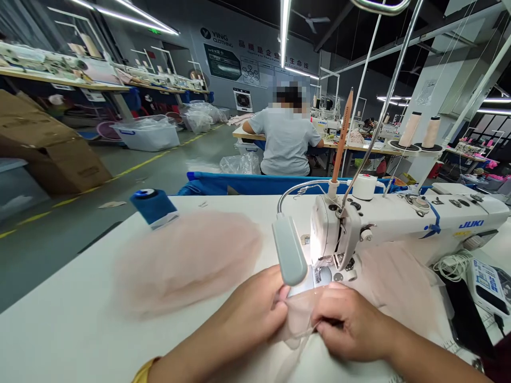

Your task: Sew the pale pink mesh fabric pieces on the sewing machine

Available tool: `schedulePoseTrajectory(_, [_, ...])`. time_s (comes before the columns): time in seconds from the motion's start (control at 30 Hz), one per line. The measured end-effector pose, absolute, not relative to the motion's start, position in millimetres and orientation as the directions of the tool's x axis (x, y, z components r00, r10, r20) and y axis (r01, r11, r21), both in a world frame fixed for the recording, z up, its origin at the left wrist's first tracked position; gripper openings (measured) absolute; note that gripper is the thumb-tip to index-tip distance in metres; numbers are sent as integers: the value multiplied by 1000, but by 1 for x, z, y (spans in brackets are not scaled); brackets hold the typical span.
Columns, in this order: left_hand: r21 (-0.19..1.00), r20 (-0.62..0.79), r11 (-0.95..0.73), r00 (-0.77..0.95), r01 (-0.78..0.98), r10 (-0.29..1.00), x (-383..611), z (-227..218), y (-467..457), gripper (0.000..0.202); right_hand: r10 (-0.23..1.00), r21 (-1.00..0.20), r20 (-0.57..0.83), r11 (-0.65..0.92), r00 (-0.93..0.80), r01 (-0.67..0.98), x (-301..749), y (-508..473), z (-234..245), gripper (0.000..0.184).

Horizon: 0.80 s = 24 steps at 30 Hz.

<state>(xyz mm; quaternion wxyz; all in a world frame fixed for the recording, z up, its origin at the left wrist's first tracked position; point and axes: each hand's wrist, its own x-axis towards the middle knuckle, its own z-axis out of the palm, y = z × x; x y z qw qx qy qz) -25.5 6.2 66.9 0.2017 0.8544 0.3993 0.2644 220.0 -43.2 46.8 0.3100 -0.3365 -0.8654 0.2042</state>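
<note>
A sheer pale pink fabric stretches between my two hands, just in front of the needle area of a white sewing machine. My left hand pinches its left side, partly behind the grey lamp head. With curled fingers, my right hand grips the fabric on the right. More of the same sheer fabric lies under the machine arm on the right. A loose heap of pink tulle rests on the table to the left.
A blue thread cone lies at the table's far left edge. On the right are a black phone-like slab, a white box and a coiled cable. A pencil stands upright on the machine. Ahead, a person sits facing away.
</note>
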Motion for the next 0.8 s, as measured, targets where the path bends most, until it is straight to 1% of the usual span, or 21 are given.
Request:
schedulePoseTrajectory(0.03, [659,221,-521,522,543,824,-24,64,7,4,737,-601,382,656,-557,457,222,-43,50,10])
schedulePoseTrajectory(0.1, [818,76,-358,534,449,842,-20,57,5,11,778,-652,349,602,-522,462,224,-43,53,10])
schedulePoseTrajectory(0.13, [862,28,-304,560,406,828,-16,55,4,15,790,-667,348,587,-505,459,224,-42,53,14])
schedulePoseTrajectory(0.17, [886,11,-279,585,371,811,-13,54,3,16,795,-677,357,582,-490,451,224,-42,52,19])
schedulePoseTrajectory(0.23, [889,23,-292,602,353,798,-6,55,0,14,797,-684,392,587,-459,433,222,-42,47,24])
schedulePoseTrajectory(0.3, [866,31,-307,570,396,821,-1,58,-1,7,806,-685,414,582,-423,438,220,-43,41,23])
schedulePoseTrajectory(0.33, [855,24,-304,553,421,833,0,59,-2,10,819,-690,408,566,-402,451,220,-43,38,20])
schedulePoseTrajectory(0.4, [852,-15,-271,537,448,844,0,60,-1,24,862,-719,367,501,-350,482,219,-45,36,12])
schedulePoseTrajectory(0.53, [879,-100,-180,539,442,836,-1,57,-2,36,925,-775,257,370,-281,512,219,-47,39,20])
schedulePoseTrajectory(0.7, [871,-153,-150,547,468,823,0,57,-6,44,934,-790,242,346,-261,506,218,-46,42,11])
schedulePoseTrajectory(0.8, [854,-164,-153,537,498,828,0,57,-7,44,919,-778,296,389,-259,494,217,-45,40,8])
